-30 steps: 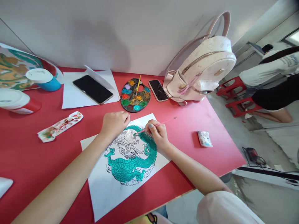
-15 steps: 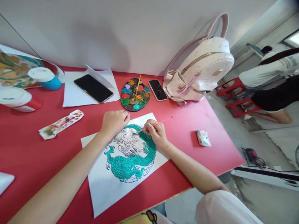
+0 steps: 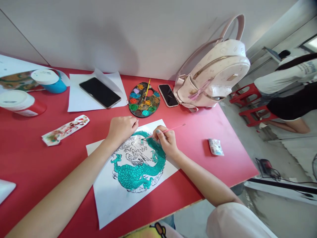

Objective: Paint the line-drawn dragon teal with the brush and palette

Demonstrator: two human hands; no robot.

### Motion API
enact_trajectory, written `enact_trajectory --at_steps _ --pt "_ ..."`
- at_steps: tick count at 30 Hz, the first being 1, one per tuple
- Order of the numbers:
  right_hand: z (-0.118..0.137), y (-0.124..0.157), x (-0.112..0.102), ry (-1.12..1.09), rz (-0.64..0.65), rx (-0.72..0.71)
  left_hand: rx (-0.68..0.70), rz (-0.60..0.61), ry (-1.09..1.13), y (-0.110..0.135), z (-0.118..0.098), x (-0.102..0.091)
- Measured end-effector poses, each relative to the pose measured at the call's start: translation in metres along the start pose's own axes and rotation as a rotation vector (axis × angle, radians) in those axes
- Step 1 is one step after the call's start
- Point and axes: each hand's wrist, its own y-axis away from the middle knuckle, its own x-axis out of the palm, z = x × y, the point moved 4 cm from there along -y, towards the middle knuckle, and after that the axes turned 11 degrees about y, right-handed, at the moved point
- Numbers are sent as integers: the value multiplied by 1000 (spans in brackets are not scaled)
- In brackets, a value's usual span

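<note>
The sheet with the dragon drawing (image 3: 131, 175) lies on the red table (image 3: 198, 152), between the two forearms. At its two o'clock, the right hand (image 3: 166, 141) pinches a thin pink brush (image 3: 173, 128) between thumb and fingers; the tip is at the upper part of the drawing. At eleven o'clock, the left hand (image 3: 121, 130) has its fingers curled under; whether it holds something, I cannot tell. This hand and its forearm cover the sheet's upper-left edge. Further out, the paint palette (image 3: 141, 105) is at twelve, a smaller phone (image 3: 168, 96) at one, a larger phone (image 3: 100, 92) at eleven, a stained strip (image 3: 65, 130) at ten, and a small packet (image 3: 216, 147) at three.
</note>
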Motion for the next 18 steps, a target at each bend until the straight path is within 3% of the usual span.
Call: enact_trajectory --at_steps 4,18 --pt "2 0 2 -14 48 -40 1 -3 15 1 0 -1" --pt "1 -1 0 28 8 -11 25 -5 -58 0 1 2"
